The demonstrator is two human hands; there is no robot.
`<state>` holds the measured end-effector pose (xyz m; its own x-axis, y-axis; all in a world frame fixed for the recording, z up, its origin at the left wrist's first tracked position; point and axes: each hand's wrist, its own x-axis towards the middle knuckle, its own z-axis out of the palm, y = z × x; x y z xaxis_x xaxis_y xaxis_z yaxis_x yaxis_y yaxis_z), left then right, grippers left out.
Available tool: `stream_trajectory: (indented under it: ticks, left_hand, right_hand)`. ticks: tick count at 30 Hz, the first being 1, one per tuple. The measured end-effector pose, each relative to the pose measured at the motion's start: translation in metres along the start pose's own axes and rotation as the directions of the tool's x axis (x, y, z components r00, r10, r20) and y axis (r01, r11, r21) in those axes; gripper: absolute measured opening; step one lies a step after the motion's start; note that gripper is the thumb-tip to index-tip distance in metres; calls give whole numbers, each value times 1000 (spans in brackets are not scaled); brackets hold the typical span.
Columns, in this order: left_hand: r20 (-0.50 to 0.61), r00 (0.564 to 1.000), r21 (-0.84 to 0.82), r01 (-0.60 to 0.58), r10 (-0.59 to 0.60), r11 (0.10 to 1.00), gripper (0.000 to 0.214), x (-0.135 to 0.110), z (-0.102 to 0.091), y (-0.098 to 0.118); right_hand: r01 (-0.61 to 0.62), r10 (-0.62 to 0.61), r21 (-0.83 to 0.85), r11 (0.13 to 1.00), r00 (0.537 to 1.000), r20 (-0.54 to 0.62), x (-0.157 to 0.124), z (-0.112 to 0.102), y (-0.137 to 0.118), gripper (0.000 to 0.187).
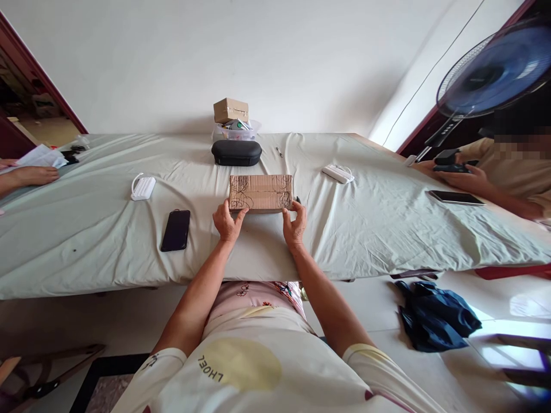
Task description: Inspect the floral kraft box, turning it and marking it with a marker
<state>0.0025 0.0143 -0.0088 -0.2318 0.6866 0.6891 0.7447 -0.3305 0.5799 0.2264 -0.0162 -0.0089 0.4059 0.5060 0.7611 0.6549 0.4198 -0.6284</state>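
Observation:
A brown cardboard box (260, 192) with dark looping scribbles near its corners is on the cloth-covered table in front of me. My left hand (228, 221) grips its near left corner, thumb along the front edge. On the opposite corner, my right hand (295, 222) holds the box the same way. A small dark tip (298, 200) pokes out beside my right fingers; what it belongs to is hidden. Behind the box lies a black zippered case (236, 153).
A phone (175, 230) and white power bank (143, 188) lie left; another power bank (338, 173) lies right. Behind the case, a plastic tub (236, 132) carries a smaller box (231, 110). People sit at both ends; a tablet (456, 198) and fan (491, 69) are right.

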Motion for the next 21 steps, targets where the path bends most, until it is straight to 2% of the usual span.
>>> stream_trajectory:
  ticks: [4, 8, 13, 17, 21]
  left_hand:
    - [-52, 998, -48, -48, 45, 998, 62, 1, -2, -3]
    - [-50, 999, -52, -19, 17, 998, 46, 3, -3, -3]
    - [59, 994, -64, 94, -91, 993, 27, 6, -5, 1]
    - [124, 981, -55, 156, -148, 986, 20, 6, -4, 2]
    - [180, 964, -29, 205, -196, 978, 15, 5, -1, 1]
  right_hand:
    - [17, -15, 66, 998, 999, -41, 2, -3, -2, 35]
    - [-86, 88, 95, 992, 996, -13, 1, 4, 6, 31]
    - [-197, 194, 21, 980, 975, 106, 0, 8, 14, 24]
    - [-276, 272, -7, 961, 942, 199, 0, 8, 16, 21]
    - [-316, 316, -39, 948, 919, 236, -1, 9, 19, 22]
